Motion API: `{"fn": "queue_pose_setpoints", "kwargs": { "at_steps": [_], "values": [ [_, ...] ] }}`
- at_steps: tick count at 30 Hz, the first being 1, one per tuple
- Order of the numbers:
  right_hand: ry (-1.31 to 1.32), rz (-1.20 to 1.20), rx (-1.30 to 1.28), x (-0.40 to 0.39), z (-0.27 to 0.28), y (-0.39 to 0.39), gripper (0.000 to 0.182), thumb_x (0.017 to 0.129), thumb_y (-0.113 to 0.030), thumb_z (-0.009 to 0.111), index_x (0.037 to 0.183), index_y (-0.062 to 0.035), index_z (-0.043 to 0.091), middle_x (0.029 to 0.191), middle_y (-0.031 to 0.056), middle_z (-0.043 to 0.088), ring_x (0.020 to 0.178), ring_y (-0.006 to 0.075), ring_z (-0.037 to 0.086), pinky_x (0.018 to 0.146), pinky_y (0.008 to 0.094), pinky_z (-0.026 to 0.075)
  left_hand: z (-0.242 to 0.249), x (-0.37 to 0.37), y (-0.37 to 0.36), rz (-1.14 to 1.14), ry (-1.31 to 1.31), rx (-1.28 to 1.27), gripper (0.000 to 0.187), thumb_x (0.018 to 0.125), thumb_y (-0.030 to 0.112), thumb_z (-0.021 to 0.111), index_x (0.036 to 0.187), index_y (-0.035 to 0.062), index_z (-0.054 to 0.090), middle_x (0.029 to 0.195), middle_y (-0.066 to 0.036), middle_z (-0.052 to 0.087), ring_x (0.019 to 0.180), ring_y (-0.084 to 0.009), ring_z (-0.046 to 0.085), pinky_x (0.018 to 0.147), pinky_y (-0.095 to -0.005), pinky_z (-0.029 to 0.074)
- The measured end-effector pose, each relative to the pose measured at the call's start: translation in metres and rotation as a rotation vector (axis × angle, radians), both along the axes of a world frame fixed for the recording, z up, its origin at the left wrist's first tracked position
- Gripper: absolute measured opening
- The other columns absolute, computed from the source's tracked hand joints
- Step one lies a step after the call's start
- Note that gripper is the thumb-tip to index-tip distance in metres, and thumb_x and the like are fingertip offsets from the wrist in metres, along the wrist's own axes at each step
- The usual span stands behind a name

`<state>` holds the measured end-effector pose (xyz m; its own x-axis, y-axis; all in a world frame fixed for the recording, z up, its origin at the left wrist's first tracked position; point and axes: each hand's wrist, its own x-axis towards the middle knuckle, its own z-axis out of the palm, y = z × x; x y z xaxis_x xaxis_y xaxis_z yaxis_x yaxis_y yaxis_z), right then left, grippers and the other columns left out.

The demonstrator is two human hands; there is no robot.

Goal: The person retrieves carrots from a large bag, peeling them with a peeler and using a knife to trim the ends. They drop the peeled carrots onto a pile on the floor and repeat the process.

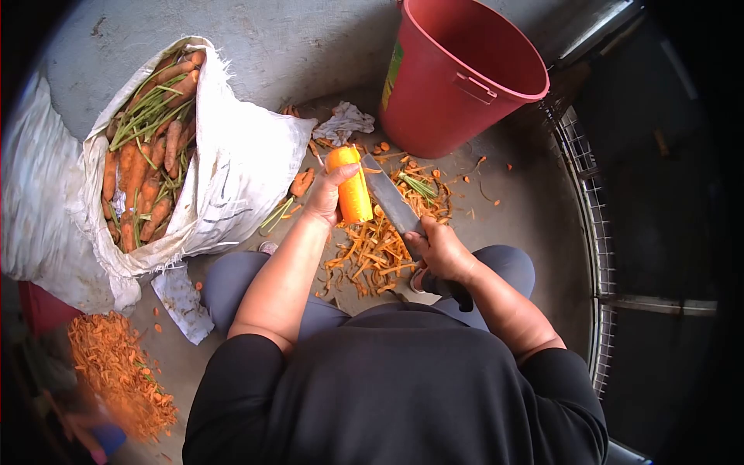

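My left hand (327,194) is wrapped round a bright orange peeled carrot (355,194), held nearly upright with the thumb across its front. My right hand (440,249) grips a large knife (393,203) whose wide grey blade slants up and left. The blade's upper end is close beside the top of the carrot, by a thin orange strip; whether they touch I cannot tell. The black handle runs back under my right hand. On the floor below both hands lies a heap of orange peelings (370,260).
A white sack (240,167) of unpeeled carrots (139,174) lies open at the left. A red bucket (434,101) stands ahead. Another shavings heap (124,372) is at lower left, near a blurred person's hand (81,430). Wire mesh (593,209) curves along the right.
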<state>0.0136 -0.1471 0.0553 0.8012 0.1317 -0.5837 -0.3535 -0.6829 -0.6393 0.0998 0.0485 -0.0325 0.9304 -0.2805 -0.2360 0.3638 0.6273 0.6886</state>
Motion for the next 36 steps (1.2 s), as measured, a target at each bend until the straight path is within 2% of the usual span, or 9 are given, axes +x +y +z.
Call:
{"fn": "queue_pose_setpoints", "kwargs": {
  "at_steps": [2, 5, 8, 11, 14, 17, 23, 29, 36],
  "values": [
    [0.022, -0.009, 0.069, 0.0, -0.004, -0.005, 0.029, 0.089, -0.027, 0.05, 0.091, 0.0011, 0.046, 0.075, 0.0262, 0.059, 0.064, 0.0368, 0.06, 0.062, 0.0451, 0.047, -0.003, -0.002, 0.0, -0.009, 0.048, -0.016, 0.051, 0.069, 0.031, 0.07, 0.11, 0.0073, 0.049, 0.089, -0.005, 0.053, 0.075, -0.0158, 0.056, 0.065, -0.0318, 0.051],
    [-0.315, 0.207, -0.149, 0.0, 0.0, -0.014, 0.026, 0.089, -0.025, 0.05, 0.091, 0.0003, 0.046, 0.072, 0.0248, 0.059, 0.06, 0.0369, 0.06, 0.06, 0.0452, 0.047, 0.011, -0.006, 0.002, -0.064, 0.094, -0.142, 0.052, 0.069, 0.03, 0.07, 0.11, 0.0061, 0.049, 0.09, -0.006, 0.054, 0.075, -0.0172, 0.057, 0.067, -0.0333, 0.051],
    [-0.437, 0.016, -0.369, -0.006, 0.026, -0.003, 0.025, 0.084, -0.021, 0.058, 0.082, 0.0008, 0.045, 0.069, 0.0251, 0.057, 0.068, 0.0429, 0.056, 0.058, 0.044, 0.043, 0.007, 0.002, 0.006, -0.011, 0.003, -0.079, 0.052, 0.069, 0.032, 0.07, 0.108, 0.0052, 0.049, 0.088, -0.007, 0.055, 0.075, -0.0187, 0.057, 0.068, -0.0337, 0.051],
    [-0.418, 0.051, -0.322, -0.007, 0.038, -0.003, 0.025, 0.083, -0.02, 0.058, 0.081, 0.0011, 0.045, 0.07, 0.0257, 0.057, 0.073, 0.0437, 0.055, 0.061, 0.0452, 0.043, -0.003, 0.006, 0.007, 0.009, -0.088, -0.016, 0.052, 0.068, 0.03, 0.071, 0.107, 0.0045, 0.049, 0.086, -0.008, 0.055, 0.074, -0.0197, 0.058, 0.068, -0.0336, 0.051],
    [-0.399, 0.16, -0.365, -0.007, 0.038, -0.006, 0.028, 0.088, -0.027, 0.05, 0.086, 0.0013, 0.046, 0.066, 0.0234, 0.059, 0.064, 0.0387, 0.06, 0.062, 0.0459, 0.046, 0.005, 0.002, 0.005, -0.02, -0.086, 0.023, 0.046, 0.066, 0.02, 0.073, 0.103, 0.0048, 0.052, 0.089, -0.006, 0.054, 0.081, -0.0176, 0.056, 0.072, -0.0329, 0.049],
    [-0.36, 0.171, -0.372, -0.007, 0.042, -0.002, 0.029, 0.088, -0.027, 0.05, 0.087, 0.0019, 0.046, 0.066, 0.0235, 0.059, 0.065, 0.0382, 0.06, 0.063, 0.045, 0.046, 0.008, 0.001, 0.004, -0.019, -0.087, 0.006, 0.044, 0.066, 0.015, 0.073, 0.103, 0.0046, 0.051, 0.089, -0.006, 0.055, 0.081, -0.0174, 0.056, 0.073, -0.0329, 0.049],
    [-0.214, 0.162, -0.325, -0.004, 0.051, -0.001, 0.03, 0.088, -0.027, 0.049, 0.09, 0.0029, 0.046, 0.069, 0.0245, 0.06, 0.072, 0.0393, 0.06, 0.069, 0.0448, 0.046, 0.012, 0.001, 0.005, -0.03, -0.172, 0.056, 0.047, 0.066, 0.015, 0.074, 0.105, 0.0042, 0.05, 0.09, -0.005, 0.054, 0.082, -0.016, 0.056, 0.072, -0.0314, 0.049],
    [-0.253, 0.195, -0.349, -0.003, 0.045, -0.004, 0.031, 0.087, -0.026, 0.05, 0.091, 0.0039, 0.045, 0.076, 0.0275, 0.059, 0.078, 0.0403, 0.059, 0.069, 0.045, 0.046, 0.01, 0.0, 0.002, -0.044, -0.201, 0.089, 0.047, 0.066, 0.016, 0.074, 0.105, 0.0042, 0.05, 0.089, -0.004, 0.053, 0.081, -0.0147, 0.055, 0.072, -0.0299, 0.049],
    [-0.192, 0.264, -0.393, -0.006, 0.041, 0.004, 0.03, 0.083, -0.021, 0.056, 0.088, 0.0042, 0.04, 0.069, 0.0276, 0.058, 0.071, 0.0436, 0.057, 0.063, 0.0463, 0.046, 0.003, -0.004, -0.006, -0.012, -0.156, 0.139, 0.042, 0.067, 0.015, 0.073, 0.101, 0.0038, 0.052, 0.084, -0.003, 0.054, 0.077, -0.0134, 0.056, 0.07, -0.0285, 0.049]
  ]
}}
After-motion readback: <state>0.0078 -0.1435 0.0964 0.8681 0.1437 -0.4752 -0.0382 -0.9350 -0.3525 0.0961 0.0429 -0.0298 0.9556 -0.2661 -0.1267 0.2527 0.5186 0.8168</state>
